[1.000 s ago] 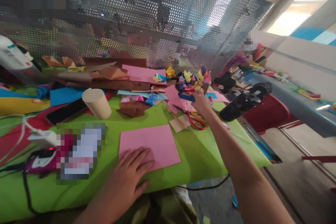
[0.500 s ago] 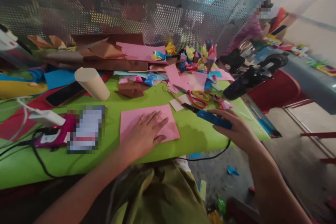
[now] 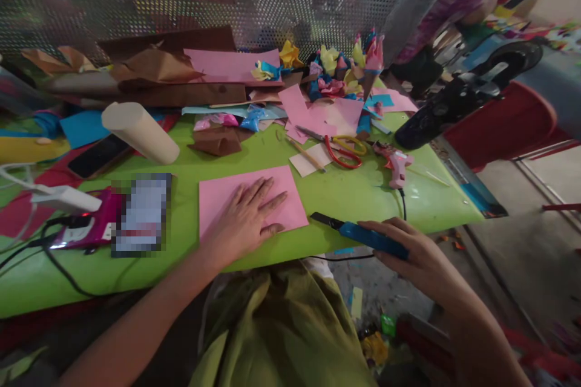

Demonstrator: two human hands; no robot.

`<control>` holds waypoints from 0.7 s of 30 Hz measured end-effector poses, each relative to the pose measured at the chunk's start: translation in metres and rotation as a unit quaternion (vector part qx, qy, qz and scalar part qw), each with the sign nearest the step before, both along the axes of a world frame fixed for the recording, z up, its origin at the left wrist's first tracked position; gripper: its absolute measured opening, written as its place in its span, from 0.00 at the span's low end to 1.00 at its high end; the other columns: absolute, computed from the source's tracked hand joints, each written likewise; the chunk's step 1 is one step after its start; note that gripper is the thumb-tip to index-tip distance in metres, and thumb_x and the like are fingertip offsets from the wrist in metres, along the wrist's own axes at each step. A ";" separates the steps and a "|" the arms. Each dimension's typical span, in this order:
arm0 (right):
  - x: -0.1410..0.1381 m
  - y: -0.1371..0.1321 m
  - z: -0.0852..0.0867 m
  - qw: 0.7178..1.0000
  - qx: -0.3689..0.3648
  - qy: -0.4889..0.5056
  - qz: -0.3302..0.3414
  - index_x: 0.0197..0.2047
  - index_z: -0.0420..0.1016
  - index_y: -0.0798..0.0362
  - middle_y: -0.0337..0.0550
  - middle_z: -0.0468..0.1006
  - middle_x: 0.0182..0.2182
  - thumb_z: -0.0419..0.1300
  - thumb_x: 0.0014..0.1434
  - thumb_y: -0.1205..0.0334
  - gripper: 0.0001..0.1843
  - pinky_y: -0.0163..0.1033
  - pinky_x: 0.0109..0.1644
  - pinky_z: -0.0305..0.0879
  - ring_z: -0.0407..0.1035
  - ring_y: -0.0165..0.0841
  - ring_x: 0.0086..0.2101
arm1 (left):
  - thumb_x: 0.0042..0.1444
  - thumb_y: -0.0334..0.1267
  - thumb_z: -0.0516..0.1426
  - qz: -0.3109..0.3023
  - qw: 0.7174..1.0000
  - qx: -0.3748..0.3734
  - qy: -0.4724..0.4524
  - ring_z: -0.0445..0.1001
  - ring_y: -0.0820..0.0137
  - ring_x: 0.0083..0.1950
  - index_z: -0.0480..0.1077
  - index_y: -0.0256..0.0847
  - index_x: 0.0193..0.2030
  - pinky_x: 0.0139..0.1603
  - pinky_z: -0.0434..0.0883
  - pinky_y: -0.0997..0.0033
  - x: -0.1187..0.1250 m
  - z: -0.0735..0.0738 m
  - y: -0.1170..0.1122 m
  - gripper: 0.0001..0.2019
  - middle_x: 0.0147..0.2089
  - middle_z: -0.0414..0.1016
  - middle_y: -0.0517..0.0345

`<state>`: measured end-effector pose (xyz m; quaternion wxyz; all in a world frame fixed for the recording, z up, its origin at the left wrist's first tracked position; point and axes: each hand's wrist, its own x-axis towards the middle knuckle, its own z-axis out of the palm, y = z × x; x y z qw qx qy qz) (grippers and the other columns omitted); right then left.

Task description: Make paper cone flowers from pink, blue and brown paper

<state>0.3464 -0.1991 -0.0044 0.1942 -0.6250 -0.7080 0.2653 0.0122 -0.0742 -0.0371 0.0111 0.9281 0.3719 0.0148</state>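
Note:
My left hand (image 3: 247,217) lies flat with spread fingers on a pink sheet of paper (image 3: 281,190) near the front edge of the green table (image 3: 181,269). To the right, my right hand (image 3: 408,248) is closed around the blue handle of a utility knife (image 3: 363,237). The knife's dark blade points left, just off the sheet's lower right corner and apart from it. Beyond the sheet lie a pencil (image 3: 306,154) on a pale paper piece, scissors with red and yellow handles (image 3: 342,148), and a pink glue gun (image 3: 397,164).
A cardboard tube (image 3: 140,133) stands tilted behind a phone (image 3: 143,214). A magenta power strip (image 3: 86,224) with cables sits at left. Paper cones and crumpled paper (image 3: 336,72) fill the back. A black tripod (image 3: 458,100) stands right; another person (image 3: 449,9) is beyond.
My right hand has brought the knife down and nearer the table's front edge, uncovering the pencil and glue gun. My left hand still rests on the pink sheet. The view has shifted slightly.

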 end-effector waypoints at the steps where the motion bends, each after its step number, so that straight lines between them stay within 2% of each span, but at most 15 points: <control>1: -0.001 0.000 0.000 1.000 -0.002 0.003 0.002 0.61 0.73 0.40 0.43 0.75 0.41 0.57 0.63 0.64 0.24 0.39 0.40 0.71 0.75 0.36 0.38 | 0.68 0.58 0.46 0.000 1.000 -0.001 0.001 0.49 0.53 0.78 0.48 0.52 0.76 0.74 0.52 0.44 0.000 0.000 0.000 0.33 0.79 0.47 0.49; 7: -0.003 0.002 0.001 1.000 -0.014 0.013 0.010 0.62 0.73 0.40 0.44 0.75 0.42 0.57 0.63 0.65 0.25 0.39 0.40 0.71 0.75 0.37 0.39 | 0.68 0.59 0.45 -0.004 1.000 0.000 -0.002 0.46 0.53 0.79 0.47 0.52 0.77 0.74 0.52 0.43 0.000 0.002 0.000 0.34 0.79 0.46 0.49; 17: -0.005 0.003 -0.001 1.000 -0.016 0.011 0.024 0.62 0.73 0.40 0.45 0.75 0.43 0.56 0.62 0.66 0.26 0.39 0.41 0.72 0.75 0.37 0.40 | 0.69 0.57 0.47 -0.009 1.000 -0.022 -0.005 0.48 0.51 0.78 0.52 0.57 0.75 0.73 0.53 0.41 0.001 0.008 0.000 0.30 0.79 0.45 0.48; 21: -0.008 0.004 -0.002 0.999 -0.017 0.017 0.021 0.62 0.74 0.41 0.45 0.75 0.42 0.56 0.62 0.66 0.26 0.40 0.40 0.73 0.75 0.37 0.39 | 0.69 0.56 0.47 -0.008 1.000 -0.022 -0.008 0.49 0.52 0.78 0.51 0.58 0.75 0.73 0.52 0.42 0.002 0.011 -0.001 0.29 0.79 0.46 0.50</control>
